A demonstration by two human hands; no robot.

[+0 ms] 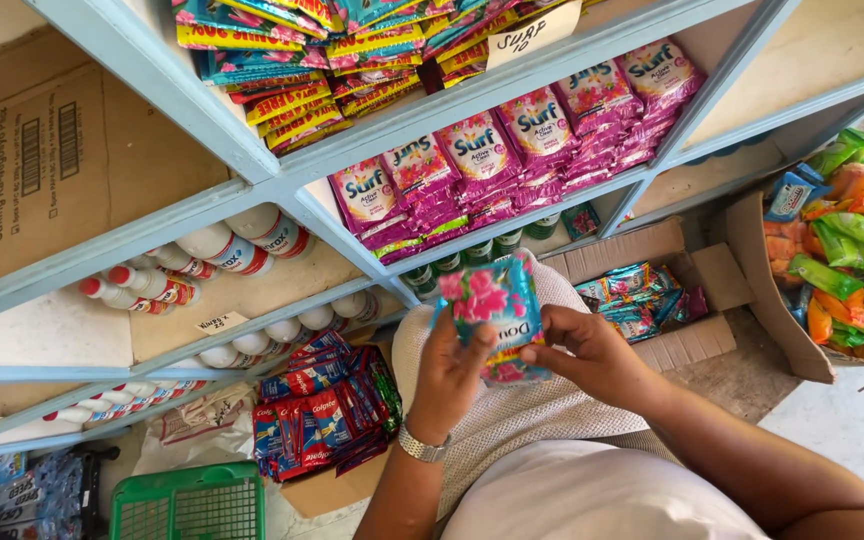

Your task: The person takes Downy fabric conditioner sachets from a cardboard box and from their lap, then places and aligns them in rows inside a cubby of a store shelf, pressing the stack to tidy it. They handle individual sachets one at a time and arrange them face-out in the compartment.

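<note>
Pinching a stack of blue flowered sachets (492, 310) between them, the left hand (449, 375) and right hand (592, 352) have their fingers closed around its edges

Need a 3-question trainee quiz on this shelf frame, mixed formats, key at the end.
1. True or false: both hands grip the blue sachet pack with pink flowers.
2. Which wrist carries the silver metal watch?
A. left
B. right
C. neither
3. Fill in: the open brown cardboard box right of the right hand holds more ____ sachets.

Key
1. True: the left hand pinches the pack's left side and the right hand its right side.
2. A.
3. Blue, lying with a few purple ones.
</note>
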